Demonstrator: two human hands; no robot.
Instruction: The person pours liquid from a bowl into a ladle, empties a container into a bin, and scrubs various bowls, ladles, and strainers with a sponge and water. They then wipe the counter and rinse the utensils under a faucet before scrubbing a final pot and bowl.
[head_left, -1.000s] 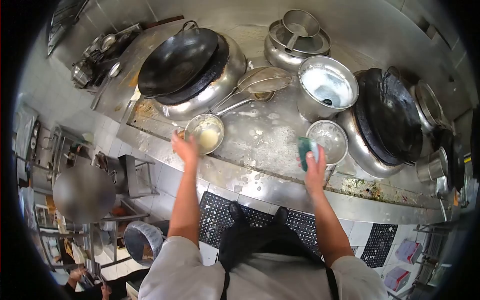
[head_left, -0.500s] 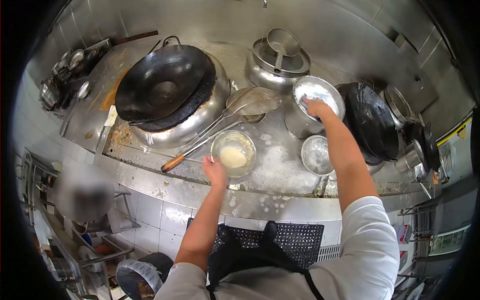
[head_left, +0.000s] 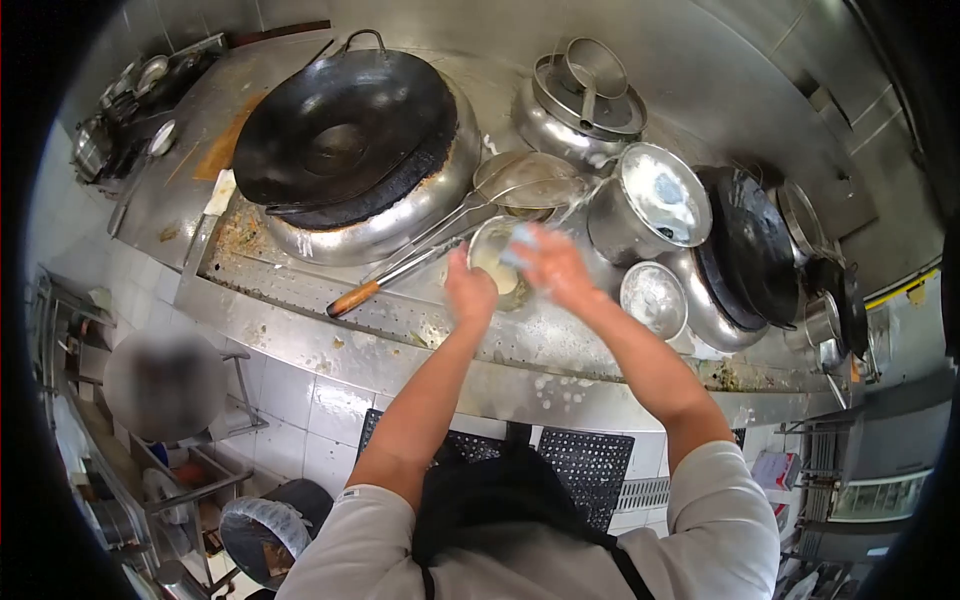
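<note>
My left hand (head_left: 470,288) is closed on the near-left rim of a metal bowl (head_left: 512,298), which is tilted and has pale liquid in the bottom. My right hand (head_left: 560,268), smeared a little by motion, grips a light blue sponge or cloth (head_left: 518,246) at the bowl's far right side. To the right stands a tall metal pot (head_left: 622,228) with soapy water in it. In front of that pot sits a smaller metal bowl (head_left: 654,302) with a whitish film inside. A wire skimmer (head_left: 535,182) lies behind my hands.
A large black wok (head_left: 340,140) rests on the left burner. Another black wok (head_left: 750,240) leans at the right. Behind, a small handled pan (head_left: 594,68) sits on a lidded pot (head_left: 560,135). A wooden-handled tool (head_left: 354,298) lies left of my hands.
My right hand has left the tall pot with the blue sponge or cloth and come to the bowl. The bowl, in my left hand, is now more tilted.
</note>
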